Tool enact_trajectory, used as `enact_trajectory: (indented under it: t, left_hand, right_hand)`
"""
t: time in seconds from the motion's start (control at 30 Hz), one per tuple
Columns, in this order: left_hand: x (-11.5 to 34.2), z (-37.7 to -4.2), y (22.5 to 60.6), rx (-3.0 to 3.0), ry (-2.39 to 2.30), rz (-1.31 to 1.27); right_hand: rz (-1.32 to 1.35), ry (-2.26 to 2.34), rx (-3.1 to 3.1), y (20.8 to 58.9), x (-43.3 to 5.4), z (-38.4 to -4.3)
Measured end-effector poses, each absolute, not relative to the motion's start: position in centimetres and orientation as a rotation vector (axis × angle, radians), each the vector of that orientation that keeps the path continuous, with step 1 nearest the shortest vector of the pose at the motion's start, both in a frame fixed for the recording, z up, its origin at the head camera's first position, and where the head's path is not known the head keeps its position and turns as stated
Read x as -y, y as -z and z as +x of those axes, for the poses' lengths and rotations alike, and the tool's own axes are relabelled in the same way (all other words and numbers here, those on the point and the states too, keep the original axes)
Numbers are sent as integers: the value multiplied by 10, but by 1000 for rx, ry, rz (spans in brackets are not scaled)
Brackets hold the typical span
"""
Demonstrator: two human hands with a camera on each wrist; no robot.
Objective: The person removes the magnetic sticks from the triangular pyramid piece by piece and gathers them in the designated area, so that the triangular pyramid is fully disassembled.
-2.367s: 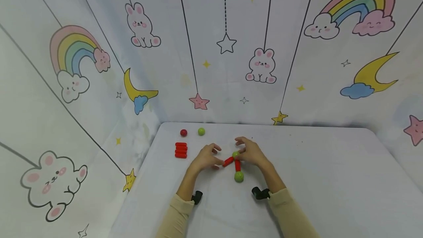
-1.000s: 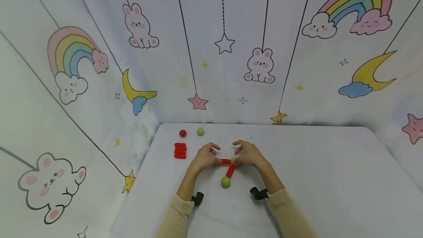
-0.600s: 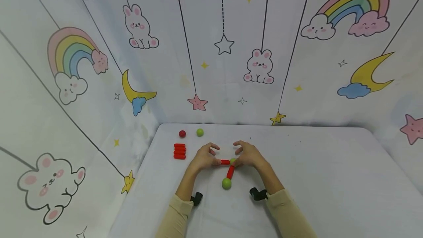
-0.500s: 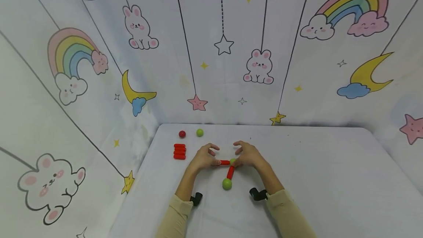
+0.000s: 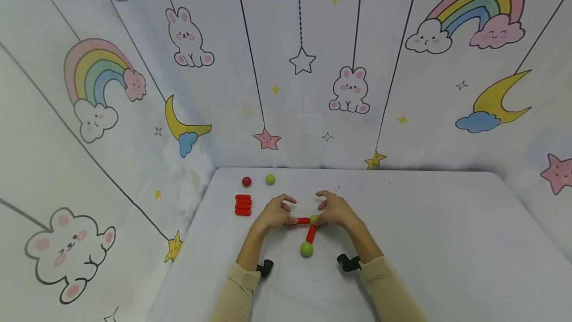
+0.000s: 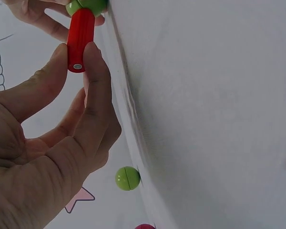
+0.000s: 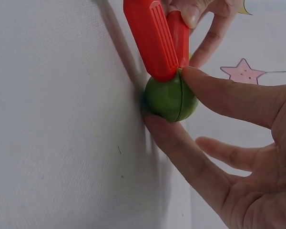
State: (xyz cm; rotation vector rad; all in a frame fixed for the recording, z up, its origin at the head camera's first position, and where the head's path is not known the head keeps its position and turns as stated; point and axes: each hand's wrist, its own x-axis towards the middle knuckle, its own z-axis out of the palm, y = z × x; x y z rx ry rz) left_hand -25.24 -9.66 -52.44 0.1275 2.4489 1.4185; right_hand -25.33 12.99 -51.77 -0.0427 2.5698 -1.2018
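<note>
Red rods (image 5: 243,205), four of them, lie side by side on the white table (image 5: 447,242), with a red ball (image 5: 247,181) and a spare green ball (image 5: 270,179) beyond. Next along, the left hand (image 5: 278,212) has a narrow pinch on a sideways red rod (image 5: 304,220), far end at the middle green ball (image 7: 169,98). Closer to the person sits the near green ball (image 5: 306,249), with a slanted red rod (image 5: 311,234) running up to that middle ball, which the right hand (image 5: 335,211) holds between thumb and finger. Looks like the rod-to-ball joining step; next move probably calls for a steady ball and straight rod. Snags: right fingers partly hide the joint, can't tell if it's seated, and the slanted rod could swing.
</note>
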Motion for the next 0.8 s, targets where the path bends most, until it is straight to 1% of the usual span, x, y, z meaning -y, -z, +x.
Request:
enact_trajectory:
  t: [0.23, 0.53, 0.8]
  left_hand:
    - [107, -253, 524, -2444, -1426, 111]
    - [141, -253, 509, -2394, -1521, 87]
    - [169, -254, 504, -2349, -1579, 81]
  right_hand:
    - [-45, 1233, -2546, 519, -132, -254]
    - [-30, 1206, -2562, 521, -131, -253]
    - [-38, 1232, -2562, 522, -131, -254]
